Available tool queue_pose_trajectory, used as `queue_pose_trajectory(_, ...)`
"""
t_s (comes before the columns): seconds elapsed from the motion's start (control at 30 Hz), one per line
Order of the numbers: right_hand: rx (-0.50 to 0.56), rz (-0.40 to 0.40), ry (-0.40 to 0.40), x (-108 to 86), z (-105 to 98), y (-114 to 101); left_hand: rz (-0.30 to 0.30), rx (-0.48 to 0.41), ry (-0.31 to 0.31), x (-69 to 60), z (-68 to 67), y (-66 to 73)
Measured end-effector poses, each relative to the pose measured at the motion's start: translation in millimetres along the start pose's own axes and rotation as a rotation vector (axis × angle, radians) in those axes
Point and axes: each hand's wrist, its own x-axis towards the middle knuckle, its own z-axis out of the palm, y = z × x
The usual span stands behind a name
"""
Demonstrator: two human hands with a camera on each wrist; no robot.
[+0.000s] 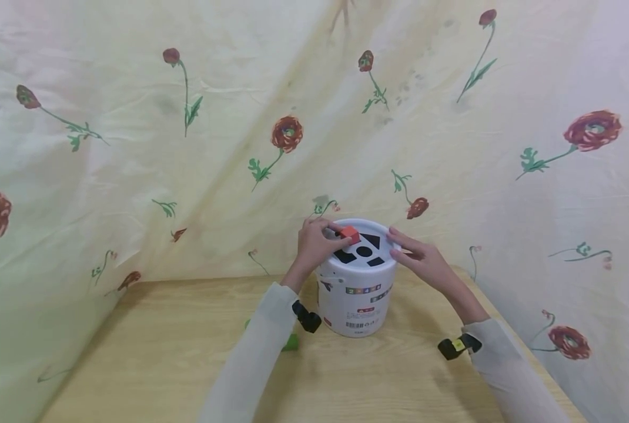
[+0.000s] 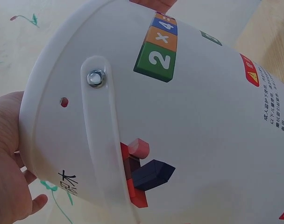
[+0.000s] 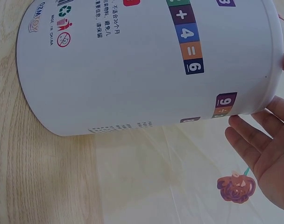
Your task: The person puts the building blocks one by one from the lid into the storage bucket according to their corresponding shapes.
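Note:
A white bucket (image 1: 354,302) with printed labels stands upright on the table, its lid (image 1: 341,261) cut with several black shaped holes. Over the lid, my left hand (image 1: 314,242) pinches a red block (image 1: 350,234) between thumb and fingers; whether the block touches the lid, I cannot tell. On the far side of the rim, my right hand (image 1: 422,258) rests its fingers against the bucket. In the right wrist view those fingers (image 3: 249,135) lie fairly straight along the rim. The left wrist view shows the bucket's handle strap (image 2: 97,121), but the red block is hidden there.
A green block (image 1: 291,342) lies on the wooden table (image 1: 187,346), partly hidden behind my left sleeve. Flower-printed cloth (image 1: 230,117) hangs behind the table and along both sides. A black camera mount sits on each wrist.

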Motion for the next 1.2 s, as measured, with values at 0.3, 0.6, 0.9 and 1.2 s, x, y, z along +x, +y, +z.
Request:
queue_pose_trajectory(0.3, -0.004, 0.002, 0.004, -0.1, 0, 0, 0.004, 0.028, 0.007, -0.1, 1.4, -0.3)
queue_pose_trajectory(0.6, -0.016, -0.004, 0.002, -0.4, 1, 0, 0.01, 0.051, 0.004, 0.0, 1.4, 0.6)
queue_pose_trajectory(0.9, -0.015, -0.01, 0.005, -0.1, 1, 2, 0.024, 0.045, -0.009, -1.7, -3.2, -1.3)
queue_pose_trajectory(1.2, -0.024, -0.013, 0.008, 0.0, 0, 2, 0.104, 0.04, -0.024, -5.0, -14.7, -1.2)
